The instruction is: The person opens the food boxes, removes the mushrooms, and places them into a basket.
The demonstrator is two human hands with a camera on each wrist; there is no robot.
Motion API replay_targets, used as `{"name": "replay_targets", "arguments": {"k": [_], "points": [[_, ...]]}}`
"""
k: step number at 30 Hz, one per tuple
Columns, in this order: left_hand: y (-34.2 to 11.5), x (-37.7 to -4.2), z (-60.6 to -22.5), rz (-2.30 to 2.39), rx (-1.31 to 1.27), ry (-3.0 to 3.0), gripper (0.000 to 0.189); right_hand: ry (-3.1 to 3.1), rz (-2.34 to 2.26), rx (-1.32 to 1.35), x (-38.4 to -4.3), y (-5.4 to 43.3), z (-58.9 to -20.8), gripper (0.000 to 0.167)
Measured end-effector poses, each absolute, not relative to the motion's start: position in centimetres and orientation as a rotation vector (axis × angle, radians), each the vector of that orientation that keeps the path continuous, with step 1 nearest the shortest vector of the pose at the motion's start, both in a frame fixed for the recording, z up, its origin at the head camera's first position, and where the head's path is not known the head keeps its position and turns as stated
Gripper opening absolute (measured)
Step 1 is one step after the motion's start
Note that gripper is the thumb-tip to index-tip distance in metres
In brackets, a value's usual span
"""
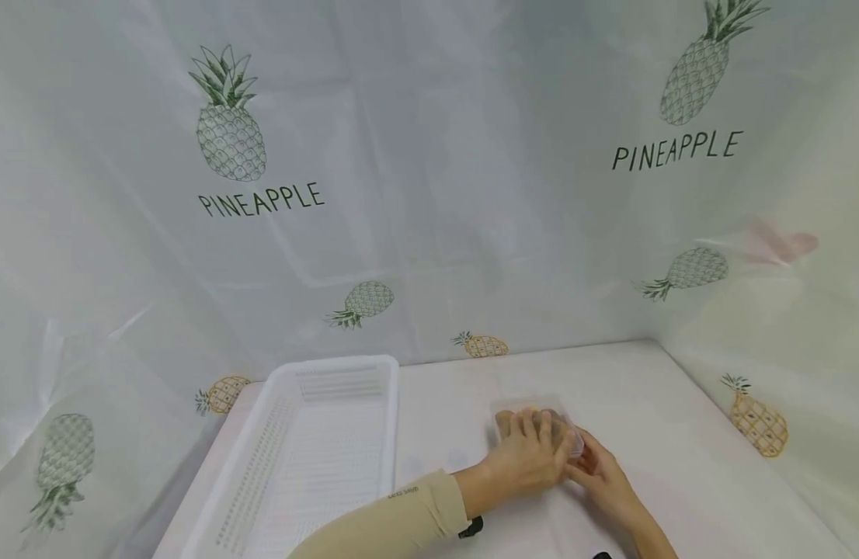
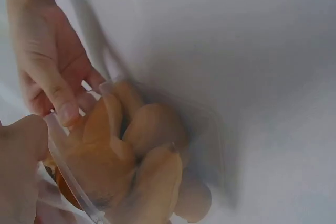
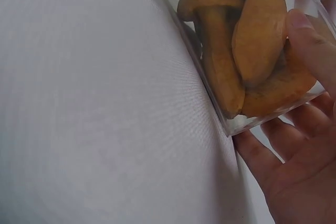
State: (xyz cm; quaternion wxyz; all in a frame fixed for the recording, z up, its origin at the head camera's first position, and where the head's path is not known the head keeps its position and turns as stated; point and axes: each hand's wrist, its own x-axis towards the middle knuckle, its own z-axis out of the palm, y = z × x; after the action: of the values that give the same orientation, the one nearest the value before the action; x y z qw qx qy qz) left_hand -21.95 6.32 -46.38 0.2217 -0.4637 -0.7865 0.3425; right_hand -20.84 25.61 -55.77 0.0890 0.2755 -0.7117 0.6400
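A clear plastic box (image 1: 576,444) packed with several brown, thick-stemmed mushrooms (image 3: 260,32) sits on the white table, right of centre in the head view. My left hand (image 1: 527,463), in a beige sleeve, lies across its top with fingers spread and nearly straight. At the box's right near corner, my right hand (image 1: 604,477) grips it, thumb on top and the other fingers along the side and underneath. In the left wrist view, the left thumb (image 2: 23,142) is by the box's edge, and mushrooms (image 2: 155,129) show through the plastic. The left hand partly hides the contents in the head view.
A large white perforated plastic basket (image 1: 391,411) stands on the table (image 1: 450,388) to the left of the hands. Behind and at both sides hang pale curtains (image 1: 436,194) printed with pineapples. A black wrist strap (image 1: 471,528) shows below the left forearm.
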Motion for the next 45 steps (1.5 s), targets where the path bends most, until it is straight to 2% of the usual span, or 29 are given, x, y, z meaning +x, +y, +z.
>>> {"name": "replay_targets", "arguments": {"k": [7,14,19,25,32,38,45], "points": [[6.1,-22.4,-45.9,0.793,-1.305,-2.068,0.052,-2.099,1.924,0.792,-20.5,25.8,-55.8,0.063],[5.4,-22.9,-44.5,0.63,-1.351,-2.093,0.062,-2.11,1.923,0.806,-20.7,25.7,-55.8,0.062],[5.2,-23.5,-43.5,0.569,-1.415,-2.311,0.059,-2.15,1.936,0.741,-20.8,25.5,-55.7,0.062],[4.6,-24.7,-43.0,0.287,-1.53,-2.212,0.059,-2.151,1.927,0.737,-20.8,25.5,-55.5,0.061],[4.1,-25.8,-41.8,0.063,-1.591,-2.427,0.036,-2.187,1.925,0.683,-20.6,25.3,-55.4,0.065],[3.1,-27.5,-40.5,-0.289,-1.654,-2.66,0.04,-2.155,1.924,0.714,-20.7,25.2,-55.5,0.069],[2.2,-29.0,-39.8,-0.534,-1.604,-2.741,0.043,-2.151,1.871,0.687,-20.9,25.3,-55.5,0.071]]}}
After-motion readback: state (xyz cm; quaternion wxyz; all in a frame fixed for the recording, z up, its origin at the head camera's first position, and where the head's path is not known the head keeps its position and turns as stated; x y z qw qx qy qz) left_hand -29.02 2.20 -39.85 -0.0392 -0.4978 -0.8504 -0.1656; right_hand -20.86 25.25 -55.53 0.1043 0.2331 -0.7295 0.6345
